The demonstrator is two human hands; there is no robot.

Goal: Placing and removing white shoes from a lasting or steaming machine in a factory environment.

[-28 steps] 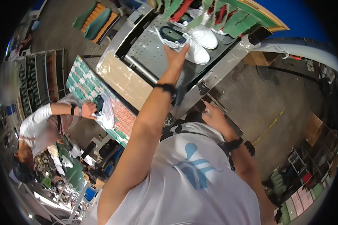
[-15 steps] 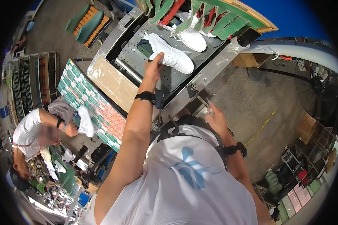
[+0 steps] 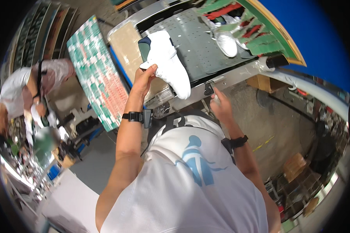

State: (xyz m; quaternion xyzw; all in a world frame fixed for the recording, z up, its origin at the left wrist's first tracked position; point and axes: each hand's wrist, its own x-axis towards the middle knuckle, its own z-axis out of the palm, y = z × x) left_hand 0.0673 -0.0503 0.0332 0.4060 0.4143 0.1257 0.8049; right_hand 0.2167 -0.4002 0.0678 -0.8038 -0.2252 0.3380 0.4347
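Lifted 1 white shoe [image 3: 167,62] off the grey machine bed [image 3: 198,46]; my left hand [image 3: 144,79] grips its heel, sole toward me. Right hand [image 3: 220,105] rests at the metal edge [image 3: 237,75], grip unclear.

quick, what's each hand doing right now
left hand: closed on the white shoe, lifted off the grey belt.
right hand: at the machine's metal edge; grip cannot be told.

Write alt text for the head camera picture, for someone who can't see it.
A person's left hand lifts a white shoe by its heel above a grey perforated machine bed, while the right hand rests at the bed's metal front edge. A second white shoe lies farther back on the bed, and another person works off to the left.
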